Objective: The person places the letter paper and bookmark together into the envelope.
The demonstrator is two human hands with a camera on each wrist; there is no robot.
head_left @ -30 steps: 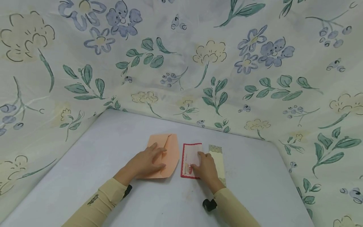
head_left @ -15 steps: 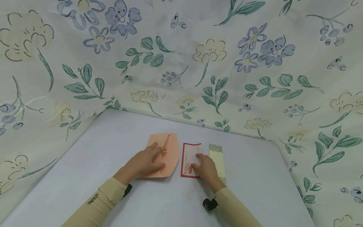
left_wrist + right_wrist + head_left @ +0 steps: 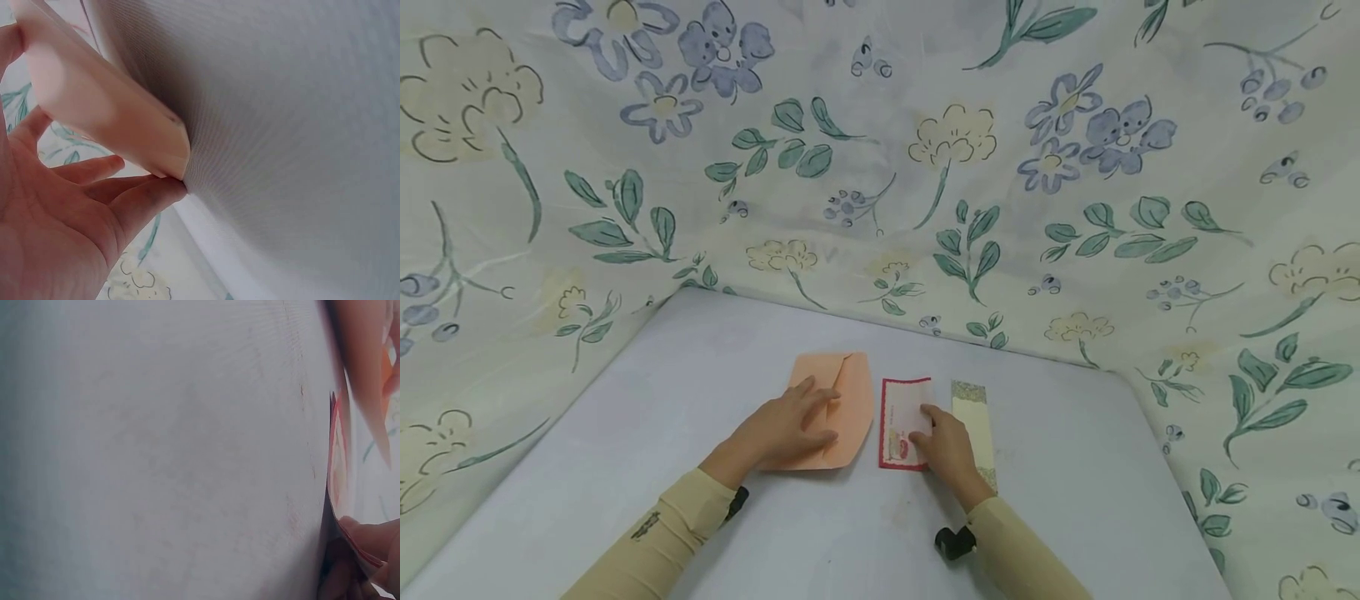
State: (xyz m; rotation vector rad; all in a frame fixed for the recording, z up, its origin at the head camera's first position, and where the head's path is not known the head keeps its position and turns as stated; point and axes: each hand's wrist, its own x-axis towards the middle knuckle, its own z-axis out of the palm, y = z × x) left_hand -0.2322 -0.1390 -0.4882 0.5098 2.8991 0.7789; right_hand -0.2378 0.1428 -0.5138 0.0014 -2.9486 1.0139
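Observation:
A peach paper envelope (image 3: 854, 400) lies on the white table with its flap side up. My left hand (image 3: 782, 425) rests on it, fingers spread across the flap. In the left wrist view, straight fingertips touch the envelope (image 3: 106, 94) along its edge. To its right is a white greeting card (image 3: 904, 404) with a red border and a small printed picture. My right hand (image 3: 949, 446) pinches the card's right side. The right wrist view shows the thumb on top of the card (image 3: 337, 469) and fingers beneath, its held edge bent upward.
A cream paper strip (image 3: 973, 417) with glittery gold ends lies to the right of the card, partly behind the right hand. Floral fabric (image 3: 887, 192) hangs around the back and sides of the table (image 3: 1060, 500).
My right thumb has shifted slightly to the right on the card, and the card's right edge shows slightly farther left. The left hand and envelope have stayed in place.

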